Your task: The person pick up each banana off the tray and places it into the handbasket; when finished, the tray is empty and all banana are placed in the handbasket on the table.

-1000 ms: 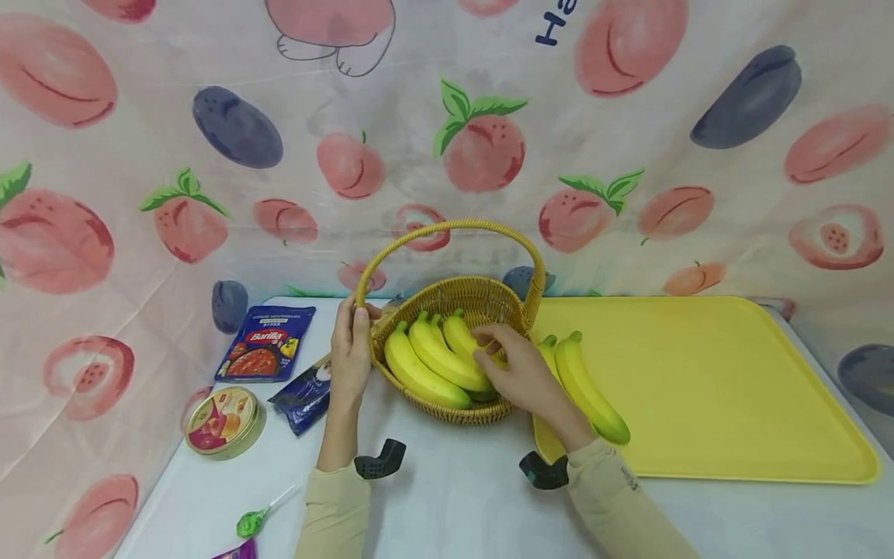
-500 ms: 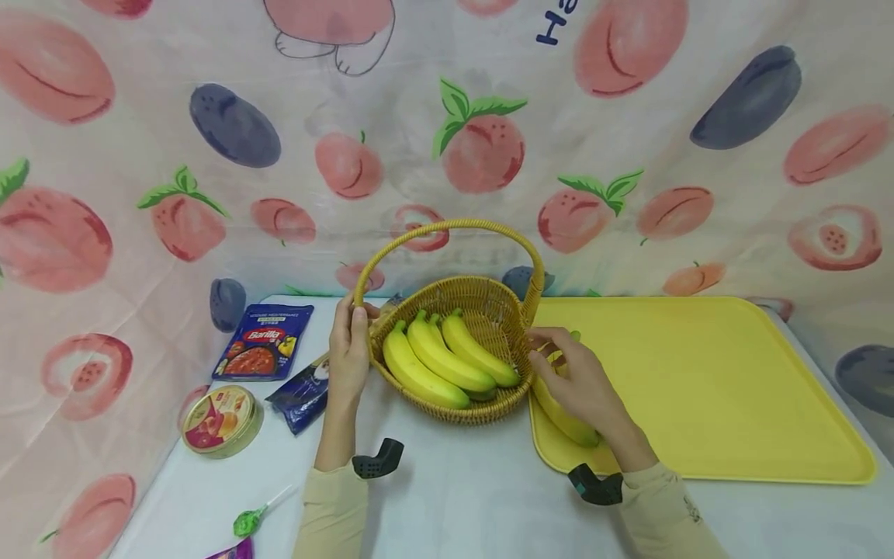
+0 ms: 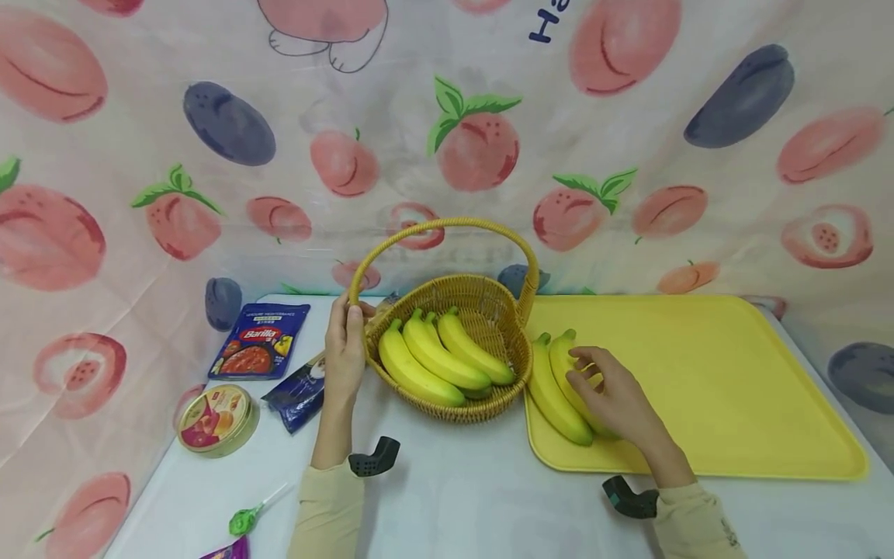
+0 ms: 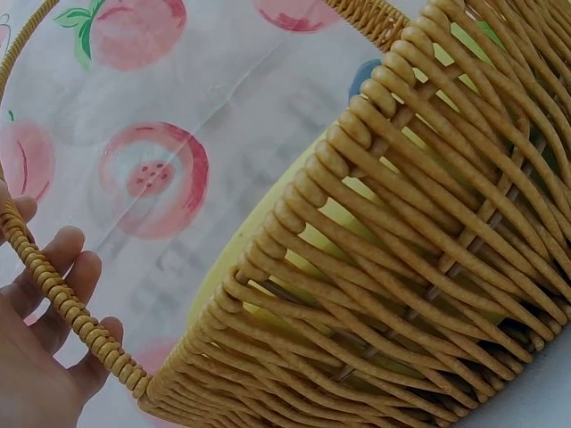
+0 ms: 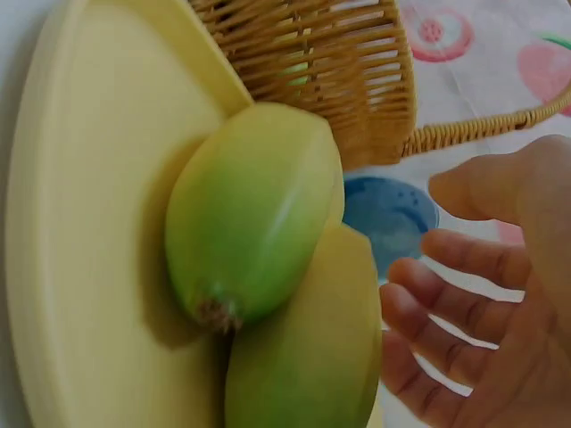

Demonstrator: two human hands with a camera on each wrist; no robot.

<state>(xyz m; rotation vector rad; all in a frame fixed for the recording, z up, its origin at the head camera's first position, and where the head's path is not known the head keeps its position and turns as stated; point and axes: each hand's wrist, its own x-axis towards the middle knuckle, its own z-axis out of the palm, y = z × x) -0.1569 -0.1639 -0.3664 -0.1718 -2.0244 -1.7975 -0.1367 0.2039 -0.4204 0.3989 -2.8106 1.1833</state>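
Observation:
My left hand [image 3: 344,341] grips the side of the arched handle [image 4: 71,308] of a yellow wicker basket [image 3: 482,291], thumb in front and fingers behind. Several yellow bananas [image 3: 422,371] with greenish tips lie side by side inside it. To the right, two more bananas [image 3: 555,400] rest on the left end of a yellow tray [image 3: 733,388]. My right hand [image 3: 618,396] hovers over the right one of these, overlapping it in the head view. In the right wrist view its fingers [image 5: 455,303] are loosely bent beside the bananas [image 5: 259,214], with nothing between them and the thumb.
Left of the basket lie a blue Barilla pouch [image 3: 260,341], a dark blue packet [image 3: 296,396] partly behind my left arm, and a round tin [image 3: 216,419]. A green lollipop [image 3: 243,522] and a purple wrapper [image 3: 229,550] are near the front. A fruit-print cloth [image 3: 419,116] hangs behind.
My right hand has left the rightmost banana in the basket and moved right, over the basket's rim, to the bananas on the tray. My left hand keeps its hold on the handle.

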